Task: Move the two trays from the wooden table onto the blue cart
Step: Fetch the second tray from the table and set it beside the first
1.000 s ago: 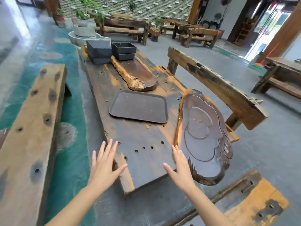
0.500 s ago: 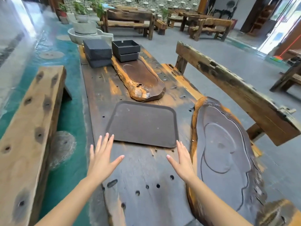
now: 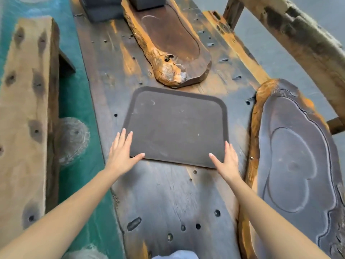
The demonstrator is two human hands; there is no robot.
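A flat dark brown rectangular tray (image 3: 177,126) with rounded corners lies in the middle of the long wooden table (image 3: 168,199). My left hand (image 3: 122,153) rests at the tray's near left corner, fingers spread, thumb over the near edge. My right hand (image 3: 226,158) lies at the near right corner, fingers along the right rim. Both hands touch the tray, which lies flat on the table. Only this one flat tray shows. No blue cart is in view.
A carved oval wooden slab (image 3: 171,45) lies beyond the tray. A larger carved slab (image 3: 296,157) lies along the table's right edge. Dark boxes (image 3: 104,6) stand at the far end. A wooden bench (image 3: 24,113) runs on the left, a bench backrest (image 3: 302,40) on the right.
I have leaned in over the table. Both hands moved forward from the bare tabletop to the tray's two near corners and now touch it.
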